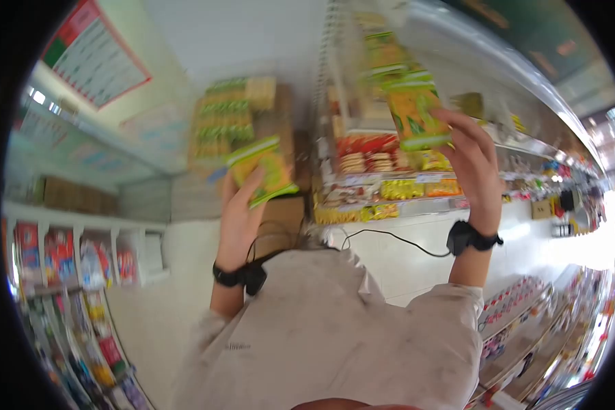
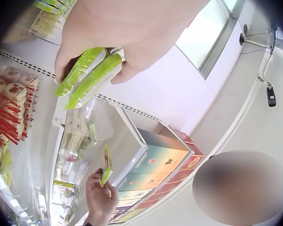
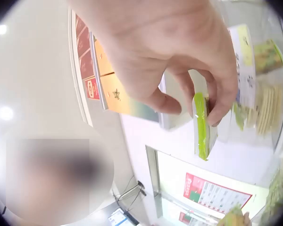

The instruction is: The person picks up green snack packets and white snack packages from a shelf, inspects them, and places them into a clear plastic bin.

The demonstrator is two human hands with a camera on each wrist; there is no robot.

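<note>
My left hand (image 1: 238, 219) grips green-and-yellow snack packets (image 1: 270, 174) in front of my chest. The left wrist view shows two green-edged packets (image 2: 95, 77) side by side between its thumb and fingers. Up at the shelf on the right, my right hand (image 1: 475, 167) holds a similar orange-and-green packet (image 1: 413, 113) by its near edge. From the right wrist, that packet (image 3: 201, 127) is seen edge-on between the fingers, the thumb standing apart from it. Another packet (image 1: 384, 49) of the same colours lies farther back on the shelf.
A carton holds rows of green-topped packets (image 1: 219, 123) at the back left. Red-wrapped biscuits (image 1: 367, 145) and yellow bags (image 1: 400, 189) fill the lower shelf tiers. A thin black cable (image 1: 403, 239) runs toward my right wrist. White racks (image 1: 140, 256) stand lower left.
</note>
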